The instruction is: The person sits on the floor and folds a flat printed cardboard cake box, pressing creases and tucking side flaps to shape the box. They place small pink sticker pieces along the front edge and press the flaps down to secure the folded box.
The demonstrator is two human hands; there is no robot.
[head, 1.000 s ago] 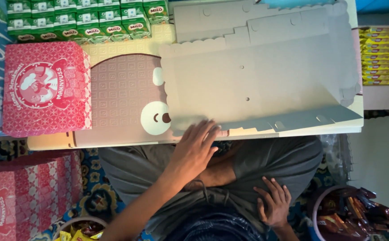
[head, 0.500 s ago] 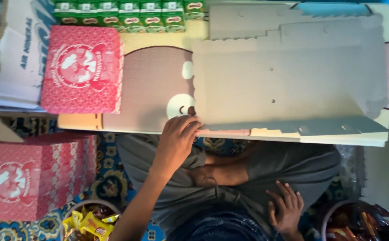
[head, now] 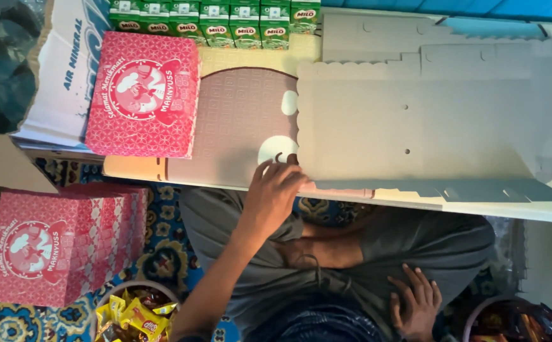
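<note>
Grey flattened carton blank [head: 415, 126] — its near corner now pinched by the left hand [head: 276, 190], shifted leftward — right hand [head: 415, 307] rests spread on the lap.

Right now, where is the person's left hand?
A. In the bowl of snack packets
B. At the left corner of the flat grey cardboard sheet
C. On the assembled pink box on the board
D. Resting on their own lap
B: the left hand has its fingers at the lower-left corner of the flat grey cardboard sheet, while the right hand rests on the lap.
</note>
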